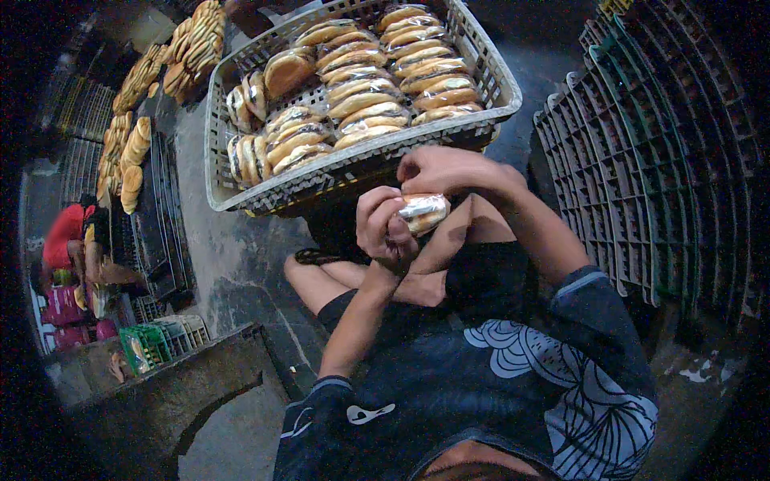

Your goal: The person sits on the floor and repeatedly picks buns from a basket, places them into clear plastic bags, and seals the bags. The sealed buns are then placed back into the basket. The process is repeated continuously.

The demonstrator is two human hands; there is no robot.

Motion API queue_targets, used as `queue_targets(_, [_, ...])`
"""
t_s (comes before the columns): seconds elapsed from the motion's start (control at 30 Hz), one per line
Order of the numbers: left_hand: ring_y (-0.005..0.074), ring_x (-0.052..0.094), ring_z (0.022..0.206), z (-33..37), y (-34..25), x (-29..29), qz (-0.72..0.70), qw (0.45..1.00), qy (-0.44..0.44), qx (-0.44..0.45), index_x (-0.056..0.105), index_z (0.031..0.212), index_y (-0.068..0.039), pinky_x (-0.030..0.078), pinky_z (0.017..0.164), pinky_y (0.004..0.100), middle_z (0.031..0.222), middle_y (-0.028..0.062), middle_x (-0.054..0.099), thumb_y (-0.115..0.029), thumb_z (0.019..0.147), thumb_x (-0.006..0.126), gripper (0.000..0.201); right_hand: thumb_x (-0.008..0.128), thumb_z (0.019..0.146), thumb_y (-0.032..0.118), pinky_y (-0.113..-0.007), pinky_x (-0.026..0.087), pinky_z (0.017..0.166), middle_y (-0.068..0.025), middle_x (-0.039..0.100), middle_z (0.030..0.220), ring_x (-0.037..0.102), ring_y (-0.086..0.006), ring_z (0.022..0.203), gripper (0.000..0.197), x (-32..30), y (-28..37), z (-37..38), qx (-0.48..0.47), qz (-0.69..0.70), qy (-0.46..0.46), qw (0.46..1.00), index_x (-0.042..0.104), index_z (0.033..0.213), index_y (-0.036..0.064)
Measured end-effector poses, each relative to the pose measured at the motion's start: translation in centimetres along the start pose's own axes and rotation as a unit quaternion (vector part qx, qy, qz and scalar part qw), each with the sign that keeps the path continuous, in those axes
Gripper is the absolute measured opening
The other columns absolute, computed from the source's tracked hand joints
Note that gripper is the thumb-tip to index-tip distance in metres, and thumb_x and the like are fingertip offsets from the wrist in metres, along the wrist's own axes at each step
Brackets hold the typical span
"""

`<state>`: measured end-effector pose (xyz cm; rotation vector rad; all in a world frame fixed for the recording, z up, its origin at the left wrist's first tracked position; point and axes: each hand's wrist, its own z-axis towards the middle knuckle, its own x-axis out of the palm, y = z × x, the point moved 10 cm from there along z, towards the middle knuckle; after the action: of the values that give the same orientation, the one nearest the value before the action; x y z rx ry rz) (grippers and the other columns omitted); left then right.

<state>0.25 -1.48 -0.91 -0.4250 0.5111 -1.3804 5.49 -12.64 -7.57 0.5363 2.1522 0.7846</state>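
My left hand (381, 224) is closed around a bun in a shiny clear wrapper (423, 212), held above my crossed legs. Just above the wrapped bun is my right hand (451, 168), its fingers curled together; whether they pinch the wrapper or something else is hidden. Beyond both hands stands a grey slatted plastic crate (361, 152) with rows of wrapped buns (369, 94) packed on edge. One bun (289, 72) in the crate lies flatter than the others, near a gap in the rows.
Stacked grey and green crates (618, 160) rise close on my right. Many buns (132, 160) lie on dark racks at the far left, where a person in red (68, 236) bends over. A low concrete ledge (200, 365) and a small green crate (144, 347) are nearer left.
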Motion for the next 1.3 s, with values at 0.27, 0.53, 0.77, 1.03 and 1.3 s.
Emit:
queue_targets(0.27, [0.0126, 0.048, 0.067, 3.1, 13.6, -3.4, 0.032, 0.952, -0.042, -0.3, 0.055, 0.081, -0.001, 0.042, 0.064, 0.0278, 0.073, 0.0038, 0.056, -0.039, 0.091, 0.044, 0.041, 0.073, 0.07, 0.036, -0.027, 0.046, 0.072, -0.0057, 0.064, 0.084, 0.056, -0.011, 0.076, 0.048, -2.2, 3.0, 3.5, -0.168, 0.264, -0.267, 0.911, 0.061, 0.102, 0.0016])
queue_targets(0.53, [0.0298, 0.054, 0.095, 18.3, 22.8, 0.9, 0.261, 0.936, 0.151, 0.18, 0.054, 0.096, -0.004, 0.041, 0.086, 0.0377, 0.097, 0.0142, 0.058, -0.02, 0.076, 0.062, 0.027, 0.059, 0.075, 0.049, -0.044, 0.037, 0.092, -0.0212, 0.05, 0.114, 0.042, -0.0359, 0.111, 0.074, -8.5, 0.1, 4.7, -0.079, -0.158, -0.552, 0.815, 0.04, 0.121, -0.0064])
queue_targets(0.77, [0.0262, 0.059, 0.091, 13.6, 42.8, 4.2, 0.181, 0.82, 0.49, -0.236, 0.06, 0.104, -0.006, 0.044, 0.083, 0.0344, 0.093, 0.014, 0.064, -0.023, 0.08, 0.06, 0.029, 0.054, 0.08, 0.051, -0.042, 0.039, 0.087, -0.022, 0.054, 0.104, 0.05, -0.0359, 0.1, 0.065, -8.8, 1.6, 3.7, -0.147, -0.074, -0.533, 0.83, 0.047, 0.113, -0.0051])
queue_targets(1.03, [0.0305, 0.053, 0.096, 19.3, 31.8, 2.1, 0.562, 0.773, 0.288, -0.058, 0.058, 0.097, -0.002, 0.044, 0.082, 0.0412, 0.095, 0.0127, 0.061, -0.024, 0.063, 0.074, 0.043, 0.057, 0.081, 0.041, -0.041, 0.04, 0.085, -0.0204, 0.056, 0.101, 0.051, -0.0356, 0.097, 0.051, -9.1, 1.0, 3.9, -0.124, -0.055, -0.53, 0.837, 0.053, 0.104, -0.0044])
queue_targets(1.3, [0.034, 0.045, 0.113, 12.6, 7.9, -1.5, 0.269, 0.937, 0.103, 0.197, 0.057, 0.106, -0.008, 0.038, 0.092, 0.0446, 0.116, 0.0145, 0.053, -0.018, 0.075, 0.066, 0.035, 0.038, 0.086, 0.058, -0.034, 0.037, 0.096, -0.0136, 0.047, 0.126, 0.048, -0.0237, 0.113, 0.075, -5.7, 0.2, 5.7, -0.308, 0.639, -0.123, 0.694, 0.035, 0.13, -0.0016])
